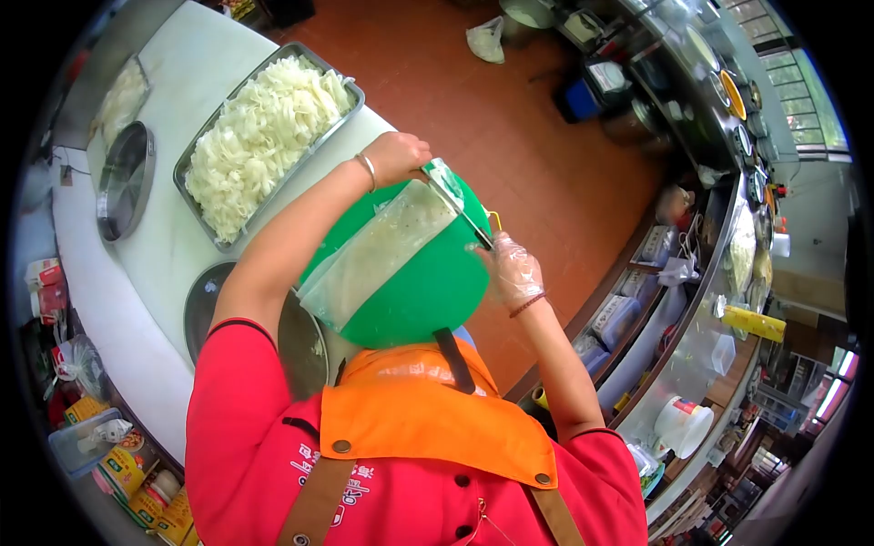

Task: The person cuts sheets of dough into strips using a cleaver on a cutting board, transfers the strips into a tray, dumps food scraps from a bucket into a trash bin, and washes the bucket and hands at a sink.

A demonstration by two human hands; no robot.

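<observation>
A clear plastic bag [378, 255] lies slanted across a round green board [419, 296]. Its upper end, with a green and white package end [446, 187], is pinched by my left hand [399, 157], which wears a bracelet. My right hand [512, 268], in a clear plastic glove, is closed around the dark handle of a knife [472, 226]. The blade runs across the package end, close to my left fingers. Left of the board, a metal tray [358, 96] holds a heap of white noodle-like strips [264, 136].
A round metal pan [205, 314] sits beside the green board, partly behind my left arm. Another round pan [126, 182] and a plastic bag [123, 98] are on the white counter [150, 273]. At the right stand shelves and a white bucket [683, 426].
</observation>
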